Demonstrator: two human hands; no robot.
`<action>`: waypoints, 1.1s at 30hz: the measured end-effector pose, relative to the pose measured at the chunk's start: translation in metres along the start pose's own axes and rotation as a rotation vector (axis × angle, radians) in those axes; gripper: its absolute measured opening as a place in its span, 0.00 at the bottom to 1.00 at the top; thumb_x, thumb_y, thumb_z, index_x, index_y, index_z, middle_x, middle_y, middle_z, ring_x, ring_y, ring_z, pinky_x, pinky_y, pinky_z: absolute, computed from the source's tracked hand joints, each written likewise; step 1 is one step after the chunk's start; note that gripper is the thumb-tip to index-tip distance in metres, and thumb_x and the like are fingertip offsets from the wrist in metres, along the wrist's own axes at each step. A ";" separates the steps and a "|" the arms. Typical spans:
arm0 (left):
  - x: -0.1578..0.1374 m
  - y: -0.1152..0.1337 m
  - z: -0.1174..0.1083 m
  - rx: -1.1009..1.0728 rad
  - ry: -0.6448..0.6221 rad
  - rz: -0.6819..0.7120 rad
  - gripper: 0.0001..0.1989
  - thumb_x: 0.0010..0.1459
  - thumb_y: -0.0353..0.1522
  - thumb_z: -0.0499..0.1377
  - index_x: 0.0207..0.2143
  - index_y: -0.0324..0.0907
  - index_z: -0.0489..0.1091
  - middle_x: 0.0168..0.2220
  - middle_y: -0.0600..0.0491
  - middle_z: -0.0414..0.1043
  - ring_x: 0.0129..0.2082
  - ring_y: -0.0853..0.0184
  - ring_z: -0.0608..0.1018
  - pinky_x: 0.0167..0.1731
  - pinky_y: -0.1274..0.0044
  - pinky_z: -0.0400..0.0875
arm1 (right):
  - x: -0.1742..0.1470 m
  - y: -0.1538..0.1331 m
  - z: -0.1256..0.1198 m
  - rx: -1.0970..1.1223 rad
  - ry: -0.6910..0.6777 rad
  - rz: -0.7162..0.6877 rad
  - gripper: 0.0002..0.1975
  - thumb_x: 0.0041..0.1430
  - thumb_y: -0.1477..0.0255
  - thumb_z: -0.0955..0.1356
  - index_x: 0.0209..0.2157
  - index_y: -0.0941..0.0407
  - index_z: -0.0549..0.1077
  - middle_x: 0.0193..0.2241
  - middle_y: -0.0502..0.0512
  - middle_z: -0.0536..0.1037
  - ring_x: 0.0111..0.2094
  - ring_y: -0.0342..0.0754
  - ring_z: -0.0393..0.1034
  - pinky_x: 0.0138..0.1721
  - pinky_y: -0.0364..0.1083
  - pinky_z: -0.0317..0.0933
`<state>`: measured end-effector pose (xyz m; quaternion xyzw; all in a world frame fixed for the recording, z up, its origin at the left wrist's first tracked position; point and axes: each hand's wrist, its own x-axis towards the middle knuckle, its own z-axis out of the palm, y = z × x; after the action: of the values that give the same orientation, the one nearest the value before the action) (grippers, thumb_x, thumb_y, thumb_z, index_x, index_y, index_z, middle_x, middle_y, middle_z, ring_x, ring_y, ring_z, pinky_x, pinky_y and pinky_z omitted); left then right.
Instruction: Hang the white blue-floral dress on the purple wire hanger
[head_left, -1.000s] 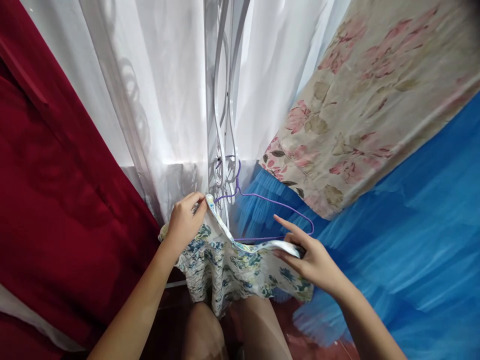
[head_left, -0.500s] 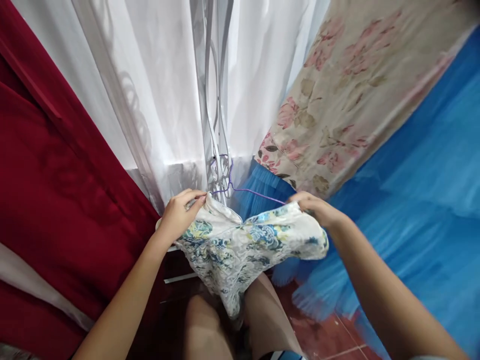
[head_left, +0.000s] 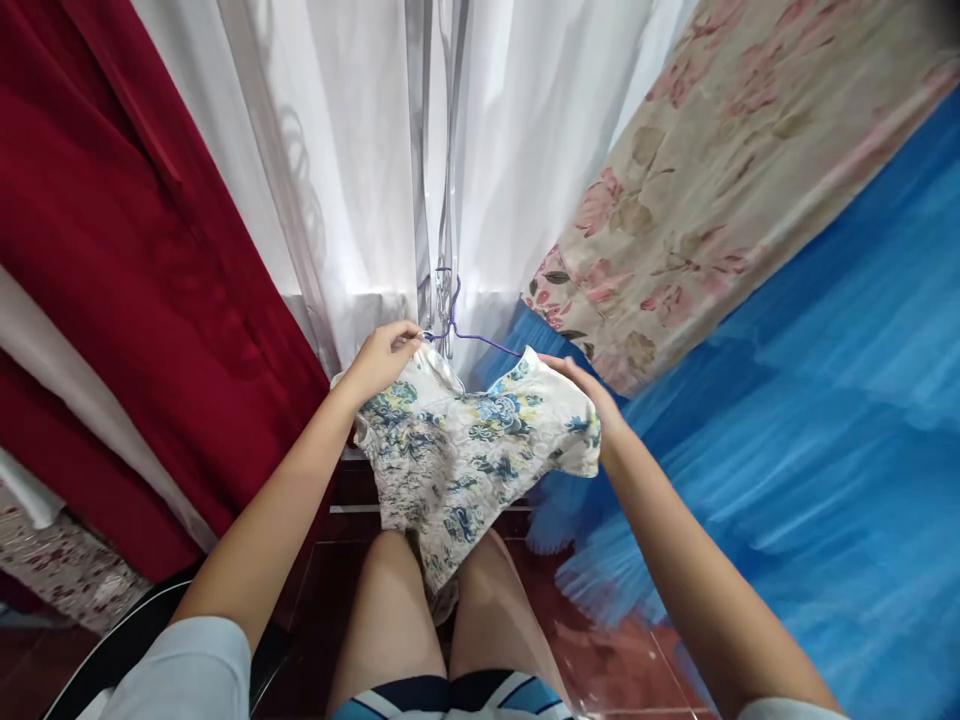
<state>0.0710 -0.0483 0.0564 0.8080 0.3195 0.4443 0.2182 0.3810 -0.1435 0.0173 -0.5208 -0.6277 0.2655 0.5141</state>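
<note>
A white short-sleeved blouse (head_left: 480,430) with a blue, green and yellow floral print hangs in front of me on a thin purple hanger (head_left: 487,342). My left hand (head_left: 386,360) is closed in a pinch on the blouse's left shoulder, close to the neckline and the hanger. At the opposite shoulder, my right hand (head_left: 589,385) holds the fabric from its outer side, with the fingers partly behind the sleeve. The hanger's hook reaches up to a white metal stand (head_left: 442,200). The lower hem of the blouse falls between my knees.
White curtains (head_left: 360,150) stand behind the stand. Dark red cloth (head_left: 150,250) hangs on the left, with a black rounded rim (head_left: 112,630) below it. A beige floral cloth (head_left: 675,200) and blue tulle (head_left: 787,450) hang on the right. Reddish tiles (head_left: 615,660) cover the floor.
The blouse and hanger appear higher in view and hang flatter. My right hand has come inward along the shoulder, while my left stays pinched on its side. My view has tilted down.
</note>
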 end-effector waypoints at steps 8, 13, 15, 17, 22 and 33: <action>-0.005 0.022 0.026 0.168 0.156 -0.004 0.09 0.67 0.35 0.49 0.40 0.43 0.67 0.34 0.54 0.71 0.36 0.66 0.74 0.41 0.76 0.66 | 0.018 0.001 -0.038 0.077 -0.115 -0.092 0.15 0.58 0.58 0.71 0.36 0.54 0.82 0.49 0.58 0.79 0.49 0.58 0.72 0.47 0.51 0.66; 0.001 0.042 0.036 0.292 0.104 -0.027 0.10 0.69 0.36 0.47 0.43 0.45 0.66 0.35 0.54 0.70 0.36 0.65 0.73 0.39 0.77 0.65 | 0.055 0.001 -0.039 -0.135 -0.127 -0.244 0.15 0.59 0.60 0.69 0.28 0.56 0.78 0.44 0.60 0.79 0.43 0.55 0.73 0.42 0.50 0.65; 0.005 0.043 0.040 0.270 0.103 0.000 0.09 0.69 0.35 0.47 0.42 0.44 0.65 0.39 0.53 0.71 0.40 0.65 0.74 0.42 0.77 0.65 | 0.068 -0.001 -0.034 -0.209 -0.101 -0.308 0.13 0.60 0.62 0.68 0.29 0.55 0.77 0.43 0.60 0.78 0.44 0.55 0.72 0.41 0.50 0.64; 0.009 0.041 0.046 0.248 0.130 -0.005 0.08 0.68 0.34 0.48 0.42 0.44 0.64 0.39 0.52 0.71 0.42 0.65 0.74 0.43 0.76 0.65 | 0.078 -0.006 -0.024 -0.245 -0.098 -0.363 0.12 0.62 0.63 0.66 0.31 0.54 0.76 0.42 0.59 0.77 0.44 0.54 0.72 0.43 0.50 0.64; 0.014 0.034 0.060 0.294 0.159 -0.138 0.08 0.68 0.37 0.49 0.43 0.46 0.64 0.39 0.51 0.74 0.39 0.62 0.77 0.37 0.75 0.66 | 0.086 -0.019 -0.004 -0.343 -0.115 -0.367 0.14 0.66 0.62 0.61 0.36 0.54 0.74 0.36 0.58 0.78 0.35 0.52 0.72 0.36 0.47 0.64; -0.044 -0.012 -0.001 0.432 0.102 -0.255 0.12 0.64 0.43 0.52 0.40 0.47 0.70 0.35 0.54 0.75 0.34 0.64 0.76 0.34 0.78 0.65 | 0.033 0.018 -0.028 -0.202 -0.062 -0.120 0.19 0.63 0.54 0.64 0.34 0.54 0.76 0.23 0.50 0.72 0.23 0.45 0.62 0.22 0.43 0.52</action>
<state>0.0482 -0.0705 0.0241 0.7655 0.5171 0.3748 0.0785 0.4157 -0.1126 0.0234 -0.5231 -0.6969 0.1858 0.4541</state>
